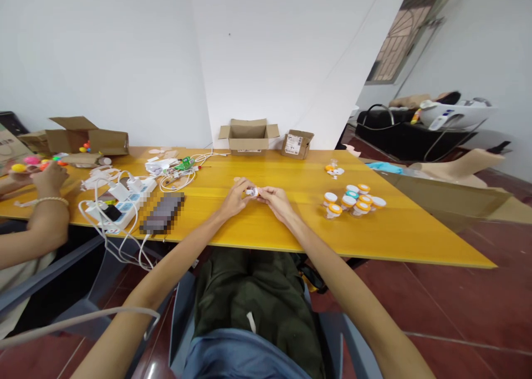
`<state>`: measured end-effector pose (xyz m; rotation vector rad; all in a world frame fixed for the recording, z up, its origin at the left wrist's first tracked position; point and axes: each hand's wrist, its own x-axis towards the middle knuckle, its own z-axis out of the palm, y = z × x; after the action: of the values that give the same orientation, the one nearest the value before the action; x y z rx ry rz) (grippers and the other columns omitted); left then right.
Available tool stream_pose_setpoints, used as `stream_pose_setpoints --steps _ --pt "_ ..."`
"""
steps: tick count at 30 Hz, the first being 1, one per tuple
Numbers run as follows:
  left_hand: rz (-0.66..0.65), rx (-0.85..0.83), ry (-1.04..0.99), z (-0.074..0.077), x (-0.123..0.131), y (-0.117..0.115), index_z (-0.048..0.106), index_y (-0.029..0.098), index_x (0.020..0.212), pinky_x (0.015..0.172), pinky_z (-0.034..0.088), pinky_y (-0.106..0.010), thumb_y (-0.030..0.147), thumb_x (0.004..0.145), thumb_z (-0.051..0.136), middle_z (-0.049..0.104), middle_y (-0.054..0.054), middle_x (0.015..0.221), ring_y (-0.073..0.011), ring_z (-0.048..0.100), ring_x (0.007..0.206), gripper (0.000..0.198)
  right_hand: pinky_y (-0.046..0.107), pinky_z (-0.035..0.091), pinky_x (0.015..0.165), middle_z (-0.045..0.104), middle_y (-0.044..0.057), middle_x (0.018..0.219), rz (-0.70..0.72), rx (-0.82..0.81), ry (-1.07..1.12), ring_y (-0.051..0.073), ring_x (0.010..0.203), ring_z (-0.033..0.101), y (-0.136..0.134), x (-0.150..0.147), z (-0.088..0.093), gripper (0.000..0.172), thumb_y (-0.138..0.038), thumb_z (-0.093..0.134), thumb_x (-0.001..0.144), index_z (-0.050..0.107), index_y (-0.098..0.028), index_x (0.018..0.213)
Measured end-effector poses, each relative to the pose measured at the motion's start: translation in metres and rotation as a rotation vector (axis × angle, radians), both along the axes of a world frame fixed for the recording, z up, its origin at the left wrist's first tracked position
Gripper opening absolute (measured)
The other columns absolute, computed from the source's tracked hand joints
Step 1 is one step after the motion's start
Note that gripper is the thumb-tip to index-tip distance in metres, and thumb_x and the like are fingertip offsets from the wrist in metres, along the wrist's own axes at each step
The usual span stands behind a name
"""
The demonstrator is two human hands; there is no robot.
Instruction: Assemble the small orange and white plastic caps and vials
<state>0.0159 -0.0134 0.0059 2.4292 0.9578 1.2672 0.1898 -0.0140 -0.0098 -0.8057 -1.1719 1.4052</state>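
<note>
Both of my hands meet over the middle of the table around a small jar (252, 192), whitish with a touch of orange. My fingers cover much of it, so its lid and contents are hard to make out. My left hand (236, 199) grips its left side with bent fingers. From the right, my right hand (275, 200) pinches it between thumb and fingers. Off to the right stands a group of several small clear jars (333, 210) with white, orange and teal lids. Behind them lie a clear piece with orange (330, 169) and some white bits (337, 172).
Two cardboard boxes, an open one (248, 144) and a smaller one (297, 144), stand at the table's back. On the left are a power strip (131, 204) with cables, a phone-like blurred dark object (163, 214) and a co-worker's hand (52, 177) near colourful balls.
</note>
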Motion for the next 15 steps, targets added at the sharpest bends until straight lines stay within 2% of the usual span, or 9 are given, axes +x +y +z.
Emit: stream_pose_setpoints --steps 9,15 --pt "-0.052 0.034 0.0 0.0012 0.0007 -0.0009 0.064 0.022 0.098 0.088 0.046 -0.037 0.02 0.089 0.062 0.064 -0.007 0.098 -0.0232 0.058 0.094 0.01 0.029 0.046 0.067 0.068 0.002 0.067 -0.008 0.011 -0.061 0.014 0.065 0.057 0.0001 0.0008 0.0005 0.034 -0.048 0.088 0.059 0.068 -0.021 0.062" --pt "-0.035 -0.026 -0.001 -0.0006 0.0017 -0.0013 0.063 0.022 0.103 0.089 0.048 -0.037 0.02 0.087 0.064 0.066 -0.006 0.101 -0.0219 0.06 0.095 0.016 0.029 0.045 0.067 0.067 0.002 0.066 0.011 0.02 -0.076 0.015 0.066 0.057 0.0003 0.0018 0.0006 0.037 -0.053 0.085 0.061 0.068 -0.021 0.063"
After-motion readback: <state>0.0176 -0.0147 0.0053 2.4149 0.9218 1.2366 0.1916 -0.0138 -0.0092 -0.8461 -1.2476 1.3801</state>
